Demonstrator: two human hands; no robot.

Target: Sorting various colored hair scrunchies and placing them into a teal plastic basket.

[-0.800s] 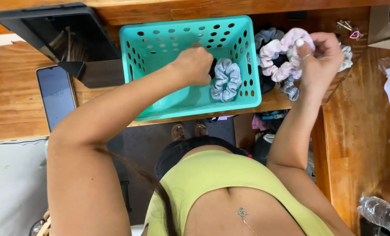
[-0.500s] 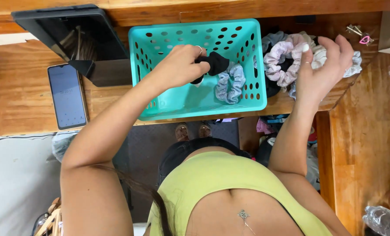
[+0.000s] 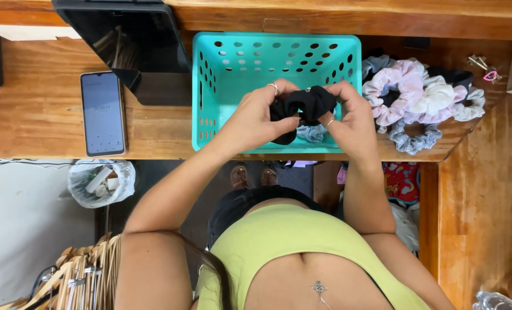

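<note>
Both hands hold a black scrunchie (image 3: 303, 105) over the teal plastic basket (image 3: 233, 69) on the wooden table. My left hand (image 3: 259, 117) grips its left side and my right hand (image 3: 348, 117) pinches its right side. A pale blue-grey scrunchie (image 3: 311, 133) lies in the basket just under the hands. To the right of the basket is a pile of scrunchies (image 3: 419, 95) in pink, white, grey and black.
A phone (image 3: 102, 113) lies face up on the table at the left. A dark tablet (image 3: 132, 49) stands behind it, next to the basket. Small hair clips (image 3: 482, 68) lie at the far right. Below the table edge are a bagged bin (image 3: 99, 181) and wooden hangers (image 3: 78, 275).
My right hand has left the scrunchie pile and come to the basket. My left hand lifted the black scrunchie, and both hands now hold it.
</note>
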